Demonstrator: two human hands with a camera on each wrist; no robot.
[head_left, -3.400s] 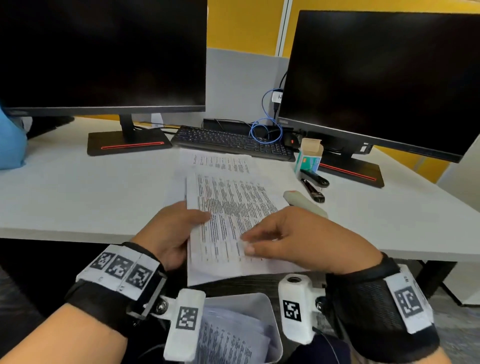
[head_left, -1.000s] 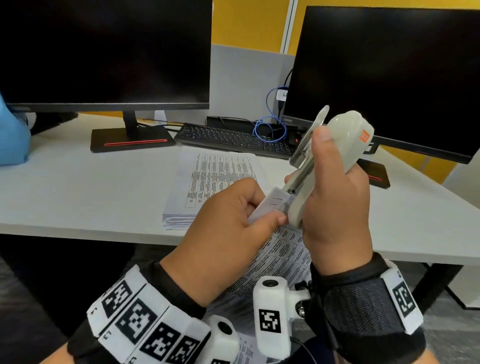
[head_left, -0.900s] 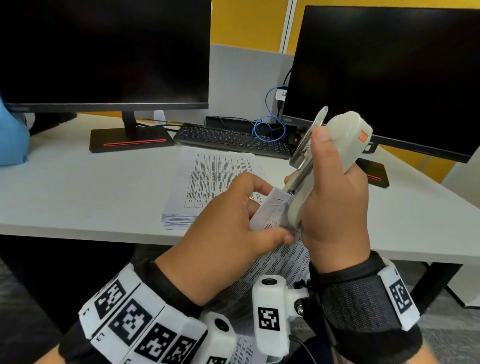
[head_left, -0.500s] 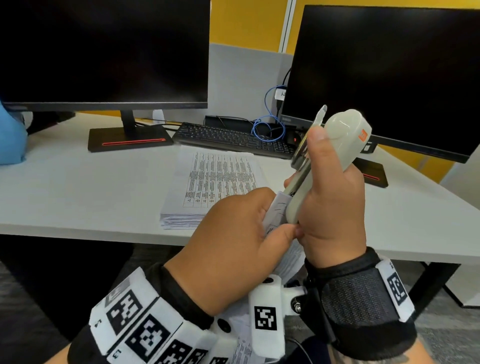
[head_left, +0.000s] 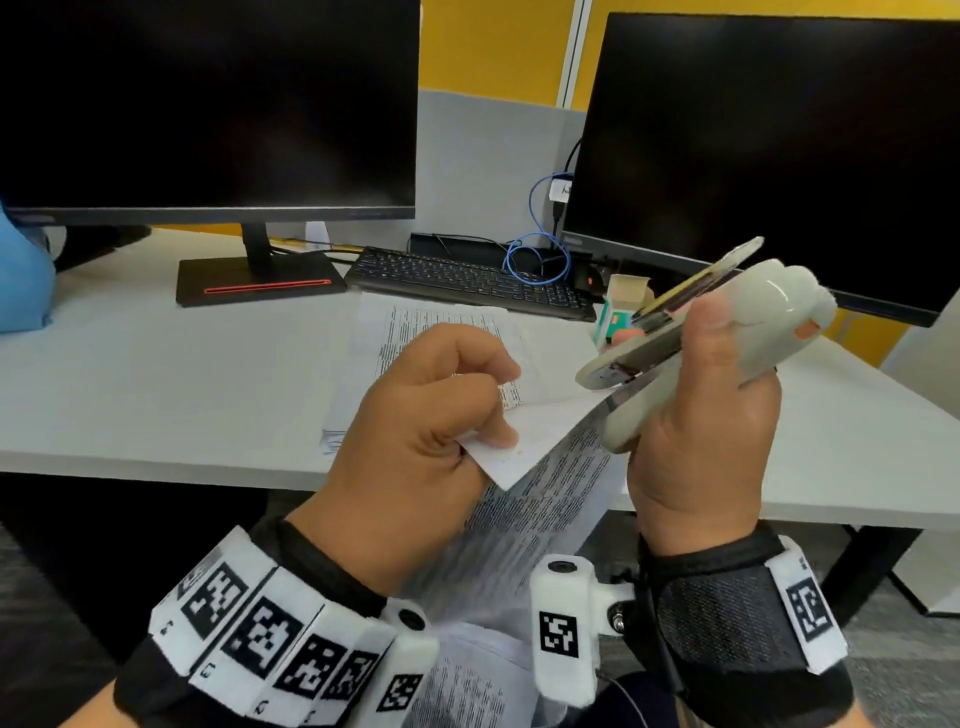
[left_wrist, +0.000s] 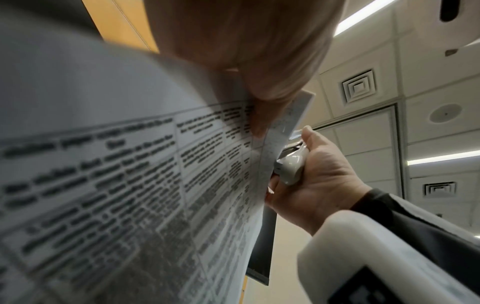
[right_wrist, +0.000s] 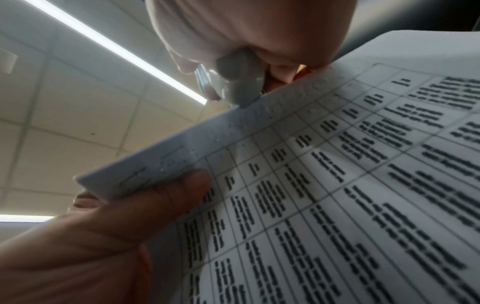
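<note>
Aloft, left hand (head_left: 415, 431) fingers pinching a corner of printed sheets (head_left: 540, 436), right hand (head_left: 711, 441) fingers wrapped round a white stapler (head_left: 779, 312)

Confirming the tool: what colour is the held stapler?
Pale grey stapler with an orange mark; head view.

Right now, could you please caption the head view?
Left hand pinches the printed sheet by a corner; right hand grips a grey stapler.

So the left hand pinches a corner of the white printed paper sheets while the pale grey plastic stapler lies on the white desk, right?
No: the head view shows the pale grey plastic stapler gripped in the right hand, off the white desk. The left hand pinches the white printed paper sheets.
</note>
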